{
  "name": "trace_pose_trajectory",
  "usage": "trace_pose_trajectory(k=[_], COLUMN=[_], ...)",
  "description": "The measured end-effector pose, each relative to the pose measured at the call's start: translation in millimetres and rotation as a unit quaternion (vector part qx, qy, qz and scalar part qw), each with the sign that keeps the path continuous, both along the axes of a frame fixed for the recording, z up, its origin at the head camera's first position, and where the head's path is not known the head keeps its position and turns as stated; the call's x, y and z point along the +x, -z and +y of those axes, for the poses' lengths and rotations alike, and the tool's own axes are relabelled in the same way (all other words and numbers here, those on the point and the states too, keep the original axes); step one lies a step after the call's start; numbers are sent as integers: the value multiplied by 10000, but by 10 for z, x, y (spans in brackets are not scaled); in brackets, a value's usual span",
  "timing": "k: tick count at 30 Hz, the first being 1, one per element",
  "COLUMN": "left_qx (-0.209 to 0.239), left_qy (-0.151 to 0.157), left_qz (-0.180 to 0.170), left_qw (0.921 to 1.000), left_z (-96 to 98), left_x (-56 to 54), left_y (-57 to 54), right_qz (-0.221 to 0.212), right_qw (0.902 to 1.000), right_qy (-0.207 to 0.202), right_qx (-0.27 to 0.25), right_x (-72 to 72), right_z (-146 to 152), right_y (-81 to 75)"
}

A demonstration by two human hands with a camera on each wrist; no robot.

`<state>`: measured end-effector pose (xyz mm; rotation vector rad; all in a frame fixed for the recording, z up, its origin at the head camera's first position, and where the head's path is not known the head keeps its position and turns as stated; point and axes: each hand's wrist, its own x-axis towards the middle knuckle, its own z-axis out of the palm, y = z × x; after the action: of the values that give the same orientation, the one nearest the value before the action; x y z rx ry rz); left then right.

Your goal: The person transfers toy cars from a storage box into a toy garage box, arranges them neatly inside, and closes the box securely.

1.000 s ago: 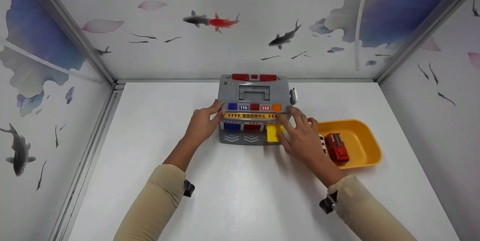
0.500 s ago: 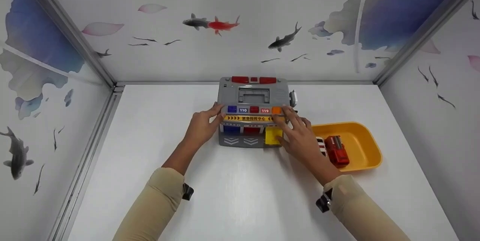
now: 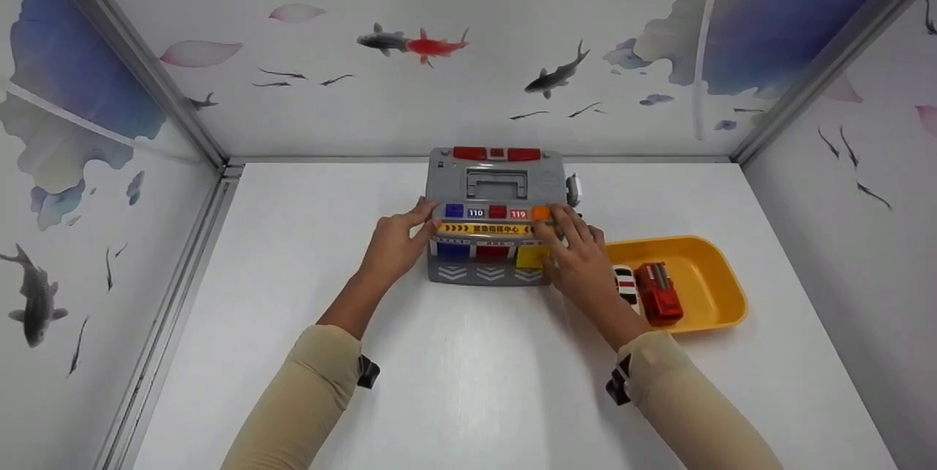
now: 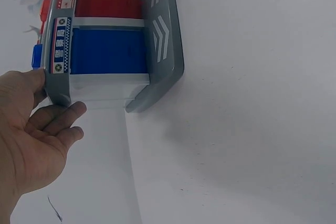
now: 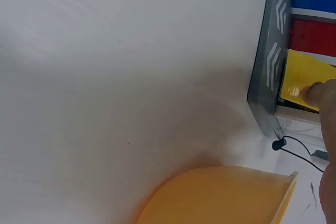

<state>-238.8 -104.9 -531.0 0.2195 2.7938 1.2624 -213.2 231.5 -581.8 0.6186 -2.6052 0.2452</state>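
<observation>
A grey toy garage (image 3: 494, 177) stands at the back of the white table, with a blue door (image 4: 109, 51), a red door (image 4: 107, 2) and a yellow door (image 5: 304, 77) along its front. My left hand (image 3: 392, 239) grips the left end of its roof, thumb and fingers on either side of the edge in the left wrist view. My right hand (image 3: 582, 261) rests fingers on the roof's right front, near the orange button (image 3: 541, 213). Its thumb presses the yellow door, which tilts outward at the bottom in the right wrist view.
To the right sits a yellow tray (image 3: 706, 287) holding a red toy fire truck (image 3: 659, 293) and a white toy car (image 3: 626, 283). A thin black cord (image 5: 299, 153) hangs by the garage's right end. Patterned panels (image 3: 468, 104) enclose the table.
The yellow door has swung inward and down under my right thumb, so less of it sticks out in front. My right hand has shifted slightly left. The left hand keeps its grip.
</observation>
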Motion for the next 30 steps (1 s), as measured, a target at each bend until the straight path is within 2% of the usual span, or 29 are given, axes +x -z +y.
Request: trace_pose_trajectory(k=[7,18,30], left_qx=[36,-34,-4], left_qy=[-9,-26,-52], left_qz=[17,28,-38], left_qw=[10000,10000,10000], left_z=[-3,-11,4], left_x=[8,-3,1], left_y=[9,14,9], right_qz=[226,387,672], right_qw=[9997,9985,9970], right_qy=[38,284,312], right_qx=[-2,256,232], right_x=[-25,-54,-60], right_z=[-35,-69,-92], right_y=[65,94,117])
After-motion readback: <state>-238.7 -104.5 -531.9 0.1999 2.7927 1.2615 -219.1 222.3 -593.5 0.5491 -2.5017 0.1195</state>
